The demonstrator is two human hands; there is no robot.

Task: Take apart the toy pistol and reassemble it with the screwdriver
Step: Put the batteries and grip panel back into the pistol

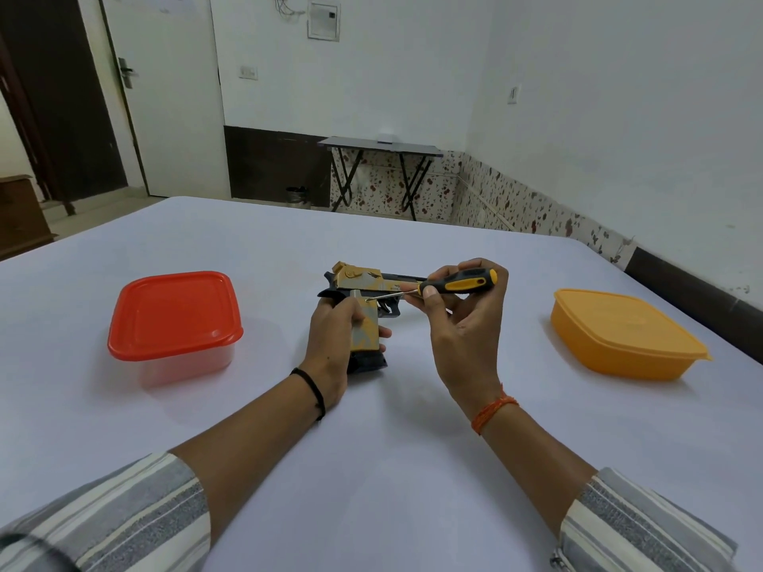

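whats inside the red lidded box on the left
Nothing shows through the clear wall of the box; it looks empty. The red lid hides the view from above.

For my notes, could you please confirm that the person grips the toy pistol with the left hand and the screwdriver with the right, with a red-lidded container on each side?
Not quite: the head view shows only the left container red-lidded; the right container is orange. The left hand does grip the toy pistol, the right hand the screwdriver.

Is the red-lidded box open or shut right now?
Shut: the red lid sits flat over the clear box with no visible gap.
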